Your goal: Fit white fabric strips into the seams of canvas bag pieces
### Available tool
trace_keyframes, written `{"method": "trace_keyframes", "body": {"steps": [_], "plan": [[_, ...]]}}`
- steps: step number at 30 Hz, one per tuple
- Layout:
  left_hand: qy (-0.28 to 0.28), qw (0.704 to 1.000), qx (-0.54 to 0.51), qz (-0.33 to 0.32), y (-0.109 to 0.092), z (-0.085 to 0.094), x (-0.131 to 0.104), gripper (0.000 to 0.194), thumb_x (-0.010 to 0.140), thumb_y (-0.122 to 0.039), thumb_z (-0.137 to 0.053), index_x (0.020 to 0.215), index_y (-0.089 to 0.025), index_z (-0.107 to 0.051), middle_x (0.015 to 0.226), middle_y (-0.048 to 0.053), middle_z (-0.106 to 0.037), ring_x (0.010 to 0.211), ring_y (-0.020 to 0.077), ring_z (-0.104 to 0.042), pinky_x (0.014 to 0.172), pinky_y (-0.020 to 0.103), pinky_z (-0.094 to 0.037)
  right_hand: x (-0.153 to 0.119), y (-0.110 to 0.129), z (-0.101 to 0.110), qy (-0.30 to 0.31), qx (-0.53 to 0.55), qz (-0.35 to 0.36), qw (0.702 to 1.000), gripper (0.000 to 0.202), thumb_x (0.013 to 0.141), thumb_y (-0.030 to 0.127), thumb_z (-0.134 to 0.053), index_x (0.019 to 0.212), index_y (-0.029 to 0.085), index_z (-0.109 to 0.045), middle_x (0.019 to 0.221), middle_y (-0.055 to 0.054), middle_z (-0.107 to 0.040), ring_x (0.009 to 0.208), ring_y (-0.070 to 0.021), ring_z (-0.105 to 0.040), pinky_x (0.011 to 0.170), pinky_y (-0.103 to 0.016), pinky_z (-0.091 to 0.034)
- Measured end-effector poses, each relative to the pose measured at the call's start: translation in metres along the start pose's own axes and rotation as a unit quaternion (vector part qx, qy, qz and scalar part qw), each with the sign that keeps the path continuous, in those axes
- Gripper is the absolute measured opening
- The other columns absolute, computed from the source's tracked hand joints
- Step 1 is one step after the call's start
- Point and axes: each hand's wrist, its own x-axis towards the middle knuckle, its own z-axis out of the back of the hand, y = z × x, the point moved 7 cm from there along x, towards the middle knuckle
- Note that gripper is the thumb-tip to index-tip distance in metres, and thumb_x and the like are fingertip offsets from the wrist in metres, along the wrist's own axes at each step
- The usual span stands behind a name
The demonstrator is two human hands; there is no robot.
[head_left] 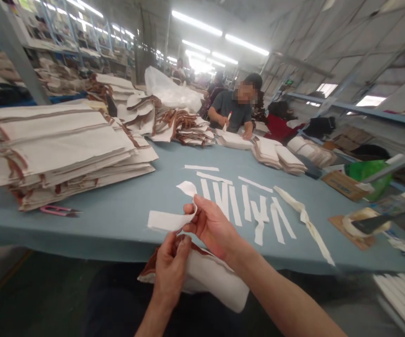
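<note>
My left hand (172,264) is closed on a folded white fabric piece (216,278) with brown edging, which hangs off the near edge of the table. Just above it, my right hand (211,222) pinches a white strip (169,219) between thumb and fingers. One end of that strip stretches left over the tabletop, and its other end curls up above my fingertips. Several more white strips (235,206) lie loose on the blue-green cloth beyond my right hand. A longer cream strip (306,220) rests twisted to their right.
Stacked white fabric pieces (65,135) fill the table's left side, with pink thread snips (58,211) in front. Across the table (118,229), a person (232,110) holds a pen over more stacks. At right are a round container (364,222) with a dark tool and a cardboard box (346,185).
</note>
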Motion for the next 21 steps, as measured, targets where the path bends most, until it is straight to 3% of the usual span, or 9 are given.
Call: {"method": "trace_keyframes", "body": {"steps": [3,6,12,16,19,21], "plan": [[0.010,1.000,-0.018,0.008,-0.002,0.006,-0.009,0.068,0.084,-0.065,-0.088,0.130,-0.016,-0.081,0.117,0.016,-0.088,0.115,0.0373,-0.083,0.088,0.037,-0.069,-0.018,-0.011,0.012,-0.020,0.024,0.002,1.000,0.057,0.069,0.054,-0.108,0.082,0.017,-0.067,0.074,0.003,-0.076,0.061,-0.0098,-0.073,0.060,-0.019,-0.068],[0.008,1.000,-0.020,0.010,-0.004,0.010,-0.017,0.075,0.081,-0.065,-0.091,0.135,-0.015,-0.081,0.126,0.019,-0.087,0.122,0.0405,-0.082,0.092,0.040,-0.071,-0.033,-0.019,0.024,-0.048,0.048,0.006,0.998,0.058,0.067,0.054,-0.109,0.085,0.018,-0.067,0.075,0.004,-0.076,0.059,-0.0090,-0.072,0.061,-0.019,-0.068],[-0.006,1.000,0.016,-0.006,-0.019,0.005,-0.029,0.059,0.086,-0.068,-0.087,0.112,-0.015,-0.091,0.106,0.015,-0.091,0.097,0.0329,-0.086,0.090,0.037,-0.071,-0.053,-0.035,0.040,-0.089,0.036,-0.008,0.995,0.065,0.065,0.064,-0.106,0.086,0.019,-0.065,0.077,0.004,-0.073,0.061,-0.0091,-0.070,0.063,-0.021,-0.067],[0.012,0.997,0.067,-0.032,-0.038,0.003,-0.044,0.050,0.090,-0.064,-0.086,0.103,-0.017,-0.094,0.095,0.011,-0.091,0.085,0.0289,-0.085,0.081,0.032,-0.070,-0.062,-0.045,0.061,-0.110,-0.147,-0.021,0.983,0.072,0.076,0.090,-0.080,0.085,0.021,-0.062,0.075,0.002,-0.068,0.061,-0.0108,-0.065,0.058,-0.023,-0.061],[0.065,0.987,0.136,-0.050,-0.049,0.004,-0.053,0.041,0.097,-0.056,-0.081,0.108,-0.019,-0.095,0.090,0.008,-0.091,0.075,0.0264,-0.083,0.073,0.029,-0.068,-0.071,-0.040,0.084,-0.121,-0.262,-0.022,0.957,0.064,0.077,0.082,-0.085,0.080,0.021,-0.066,0.064,0.001,-0.065,0.055,-0.0130,-0.059,0.052,-0.024,-0.051],[0.106,0.976,0.180,-0.063,-0.052,0.005,-0.057,0.036,0.100,-0.051,-0.078,0.110,-0.020,-0.095,0.086,0.007,-0.090,0.071,0.0256,-0.082,0.073,0.029,-0.067,-0.082,-0.022,0.096,-0.154,-0.299,0.009,0.942,0.050,0.080,0.067,-0.091,0.081,0.021,-0.071,0.067,0.000,-0.068,0.061,-0.0139,-0.059,0.060,-0.025,-0.051]]}}
